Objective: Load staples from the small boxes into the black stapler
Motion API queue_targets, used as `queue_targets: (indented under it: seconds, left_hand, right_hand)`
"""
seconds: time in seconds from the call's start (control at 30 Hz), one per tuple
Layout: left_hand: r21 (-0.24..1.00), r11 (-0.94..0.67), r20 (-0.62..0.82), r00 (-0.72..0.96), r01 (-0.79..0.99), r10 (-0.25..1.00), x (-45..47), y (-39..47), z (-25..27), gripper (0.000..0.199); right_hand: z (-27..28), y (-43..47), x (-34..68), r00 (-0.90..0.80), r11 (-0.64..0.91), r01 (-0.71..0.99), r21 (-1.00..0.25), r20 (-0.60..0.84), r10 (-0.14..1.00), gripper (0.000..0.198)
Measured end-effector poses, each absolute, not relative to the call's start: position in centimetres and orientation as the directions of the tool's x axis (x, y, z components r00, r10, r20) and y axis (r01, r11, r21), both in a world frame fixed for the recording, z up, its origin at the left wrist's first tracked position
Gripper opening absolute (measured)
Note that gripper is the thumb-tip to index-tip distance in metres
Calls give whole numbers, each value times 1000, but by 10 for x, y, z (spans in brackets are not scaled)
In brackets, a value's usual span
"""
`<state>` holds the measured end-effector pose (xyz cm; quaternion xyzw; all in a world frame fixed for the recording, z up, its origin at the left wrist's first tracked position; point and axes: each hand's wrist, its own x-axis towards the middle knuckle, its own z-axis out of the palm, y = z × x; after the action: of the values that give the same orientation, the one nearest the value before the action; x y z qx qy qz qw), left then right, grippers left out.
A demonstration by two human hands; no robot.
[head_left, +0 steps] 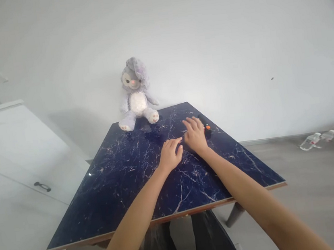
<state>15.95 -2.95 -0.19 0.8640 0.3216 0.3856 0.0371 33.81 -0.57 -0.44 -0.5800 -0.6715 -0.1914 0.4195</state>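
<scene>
The left hand [171, 155] hovers or rests over the middle of the table [109, 197], fingers loosely bent, its grip released with nothing visible in it. The right hand [195, 135] lies farther right, fingers spread and not wrapped around anything; just beyond its right edge is a dark object with an orange part [207, 133], on the table, contact unclear. A plush toy [137, 100] sits at the far edge. Neither hand lifts anything; what is done or left cannot be told.

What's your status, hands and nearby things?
Left hand open over table; right hand beside black-and-orange object, contact unclear. Plush toy sits beyond, apart from both hands.
</scene>
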Motion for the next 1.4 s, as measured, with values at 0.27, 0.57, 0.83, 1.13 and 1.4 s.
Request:
queue_targets:
  seconds: [0.27,0.57,0.83,1.13,1.4]
  left_hand:
    - [477,-666,624,312,574,716,139,-17,-8,40]
    - [751,-470,464,136,463,875,120,-19,-6,31]
    - [705,-180,327,-89,686,941,110,-18,-7,36]
    - [415,-152,302,22,897,953,134,-41,-7,34]
    - [265,-133,206,79,955,975,131,-46,-2,41]
  right_hand:
    - [-11,-19,304,-103,306,936,-177,693,714,37]
    - [-12,-24,272,-52,122,985,-119,469,882,33]
    - [-14,-14,236,28,19,993,-117,389,921,38]
    - [-18,-18,229,174,-139,983,-124,345,922,25]
    - [-23,-31,221,287,-277,958,-80,171,943,27]
